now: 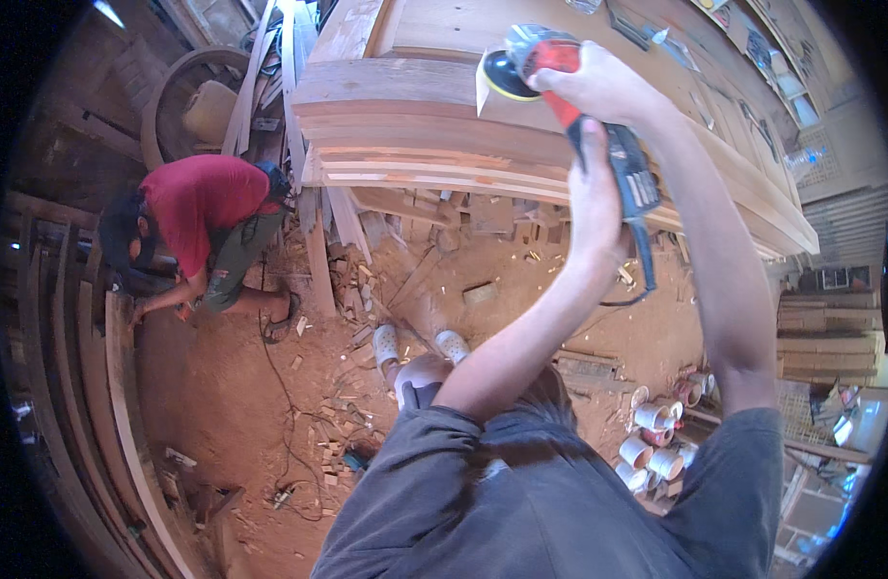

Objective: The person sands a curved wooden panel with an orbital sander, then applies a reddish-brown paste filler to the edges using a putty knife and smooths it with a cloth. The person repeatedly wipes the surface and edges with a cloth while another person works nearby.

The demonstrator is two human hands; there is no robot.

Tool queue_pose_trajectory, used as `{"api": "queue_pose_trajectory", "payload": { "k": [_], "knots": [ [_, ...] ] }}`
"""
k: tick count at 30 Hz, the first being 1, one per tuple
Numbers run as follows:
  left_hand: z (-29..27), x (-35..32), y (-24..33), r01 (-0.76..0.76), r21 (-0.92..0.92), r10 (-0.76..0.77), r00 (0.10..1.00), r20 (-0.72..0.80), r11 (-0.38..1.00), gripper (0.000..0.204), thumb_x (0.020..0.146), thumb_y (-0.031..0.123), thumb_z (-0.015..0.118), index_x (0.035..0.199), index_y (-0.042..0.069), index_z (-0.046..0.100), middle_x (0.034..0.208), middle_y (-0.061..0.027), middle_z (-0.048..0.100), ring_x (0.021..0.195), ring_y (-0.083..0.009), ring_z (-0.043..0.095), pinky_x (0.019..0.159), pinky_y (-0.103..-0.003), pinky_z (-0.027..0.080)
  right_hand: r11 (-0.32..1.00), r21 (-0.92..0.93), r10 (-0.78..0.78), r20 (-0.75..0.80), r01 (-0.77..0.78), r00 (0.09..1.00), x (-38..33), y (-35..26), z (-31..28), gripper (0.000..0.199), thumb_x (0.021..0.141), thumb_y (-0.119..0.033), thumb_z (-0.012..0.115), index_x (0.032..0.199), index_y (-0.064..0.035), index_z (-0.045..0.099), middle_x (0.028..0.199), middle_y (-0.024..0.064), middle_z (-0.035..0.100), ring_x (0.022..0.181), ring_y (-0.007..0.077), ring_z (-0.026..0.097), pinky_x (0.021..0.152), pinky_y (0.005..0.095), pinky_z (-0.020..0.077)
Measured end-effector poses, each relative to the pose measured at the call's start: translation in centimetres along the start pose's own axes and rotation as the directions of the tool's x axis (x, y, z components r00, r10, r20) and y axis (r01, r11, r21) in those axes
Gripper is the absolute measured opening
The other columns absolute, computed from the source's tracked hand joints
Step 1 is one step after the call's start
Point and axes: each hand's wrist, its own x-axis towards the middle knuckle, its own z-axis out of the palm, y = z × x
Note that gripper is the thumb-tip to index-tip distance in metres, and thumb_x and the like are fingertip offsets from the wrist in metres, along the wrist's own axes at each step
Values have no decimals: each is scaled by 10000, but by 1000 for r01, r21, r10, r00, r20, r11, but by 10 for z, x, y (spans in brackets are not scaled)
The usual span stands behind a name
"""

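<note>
We are gripping a red-and-blue angle grinder (569,92) with 2 hands above the stacked wooden frame (405,106): right hand (598,87) wrapping its red head, left hand (594,193) closing round the blue handle. Its yellow-rimmed disc (505,75) is facing the frame's upper edge. Another person in red (198,207) is crouching at the curved planks (116,386).

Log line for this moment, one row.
left hand: grips sander handle | right hand: on sander head | disc at wooden panel edge
</note>
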Motion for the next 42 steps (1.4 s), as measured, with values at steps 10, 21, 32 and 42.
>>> {"api": "queue_pose_trajectory", "payload": {
  "k": [10, 21, 32, 42],
  "knots": [
    [-145, -156, 115, -16, 932, -268, 956, 121, 363, 428, 1023, 317, 492, 1321, 11, 499, 1206, -81, 588, 1157, -138, 516, 999, -330, 420, 899, 437, 93, -142, -22, 985, -121, -65, 95, 813, 733, -386, 764, 1290, 79, 398, 1055, 322, 628, 1018, 450, 627, 909, 473, 504],
    [-2, 58, 117, -752, 554, -405, 660, 633, -358, 681, 929, 441, 587, 1388, -29, 407, 1413, -291, 424, 1334, -426, 394, 1108, -484, 327, 212, 920, 900, -52, -330, 432, -404, 88, 389, 627, 747, -260, 779, 1213, 50, 495, 1117, 148, 618, 1008, 238, 606, 876, 359, 494],
    [22, 37, -35, -971, 178, -790, 232, 568, -158, 701, 971, 546, 424, 1466, 55, 361, 1490, -215, 381, 1419, -348, 308, 1185, -473, 204, -23, 943, 1000, 20, -331, -12, -524, 147, 345, 645, 793, -270, 737, 1300, 39, 487, 1210, 139, 583, 1114, 214, 552, 969, 327, 424],
    [8, 156, 36, -577, 376, -515, 816, 262, -725, 721, 980, 603, 310, 1510, 114, 291, 1565, -169, 260, 1453, -349, 217, 1199, -422, 169, 72, 907, 990, -16, -415, 137, -521, 269, 325, 648, 809, -319, 715, 1306, 35, 496, 1218, 151, 590, 1124, 235, 559, 976, 341, 420]
  ]
}}
